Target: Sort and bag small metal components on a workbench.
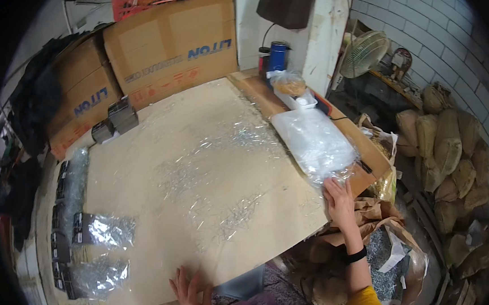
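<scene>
Two hands: mine were well apart from each other.
Right hand (340,204): it lay on the near end of the plastic bags (313,139). Its fingers reached away from me, and I could not tell if they pinched the plastic.
Left hand (190,295): it was at the near edge of the table (123,178). Its fingers were spread, and I saw nothing in it.
Plastic bags: the clear, flat pile was on the right side, next to the brown board (364,145). Its long way ran on a slant, from far left to near right. The near end pointed at my right hand, and the far end pointed at the white tray (303,103).
Shiny bits (234,214): thin and messy, they lay all over the middle, pointing every way.
Clear packs (111,231): they sat on the left. The two nearest lay sideways, with dark cards (82,229) at their left ends.
Cardboard boxes (172,45): they stood at the back.
</scene>
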Motion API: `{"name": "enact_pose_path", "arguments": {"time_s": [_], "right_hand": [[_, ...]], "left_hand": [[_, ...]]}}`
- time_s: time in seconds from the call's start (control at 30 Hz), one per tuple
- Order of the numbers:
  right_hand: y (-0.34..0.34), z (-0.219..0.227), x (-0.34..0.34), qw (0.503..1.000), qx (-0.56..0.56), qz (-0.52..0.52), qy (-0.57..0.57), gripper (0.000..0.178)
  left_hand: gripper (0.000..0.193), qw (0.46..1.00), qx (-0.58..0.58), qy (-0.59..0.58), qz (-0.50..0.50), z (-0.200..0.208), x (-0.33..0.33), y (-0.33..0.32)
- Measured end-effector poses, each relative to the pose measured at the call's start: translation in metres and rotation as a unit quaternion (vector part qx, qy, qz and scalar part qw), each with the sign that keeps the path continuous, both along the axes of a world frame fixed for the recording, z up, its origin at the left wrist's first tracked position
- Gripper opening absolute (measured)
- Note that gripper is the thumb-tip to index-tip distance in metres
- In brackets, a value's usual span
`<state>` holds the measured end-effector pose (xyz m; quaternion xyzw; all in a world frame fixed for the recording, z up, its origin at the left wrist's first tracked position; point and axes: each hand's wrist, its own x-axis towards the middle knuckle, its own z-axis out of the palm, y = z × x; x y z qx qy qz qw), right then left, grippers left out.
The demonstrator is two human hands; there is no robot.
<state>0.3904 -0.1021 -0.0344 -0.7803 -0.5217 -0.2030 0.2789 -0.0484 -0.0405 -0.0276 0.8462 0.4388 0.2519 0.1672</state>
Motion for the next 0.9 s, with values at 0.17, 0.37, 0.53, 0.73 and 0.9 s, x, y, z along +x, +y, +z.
{"name": "enact_pose_path", "arguments": {"time_s": [0.17, 0.37, 0.53, 0.73, 0.9], "right_hand": [[-0.007, 0.006, 0.015, 0.96, 0.033, -0.071, 0.268, 0.02], [0.011, 0.022, 0.028, 0.991, 0.022, -0.068, 0.117, 0.013], [0.007, 0.025, -0.006, 0.972, 0.199, -0.119, 0.039, 0.008], [-0.006, 0.009, 0.001, 0.994, 0.063, -0.084, 0.011, 0.008], [-0.012, 0.001, 0.005, 0.993, 0.102, -0.052, -0.022, 0.007]], "left_hand": [[0.043, 1.0, 0.006, -0.003, -0.006, -0.001, 0.015, -0.001], [0.043, 0.999, 0.03, 0.009, -0.001, 0.0, 0.018, 0.0], [0.044, 0.999, 0.036, 0.023, 0.009, 0.001, 0.017, 0.001], [0.045, 0.999, 0.038, 0.031, 0.015, 0.005, 0.021, -0.001], [0.046, 0.999, 0.034, 0.019, 0.005, 0.007, 0.023, -0.003]]}}
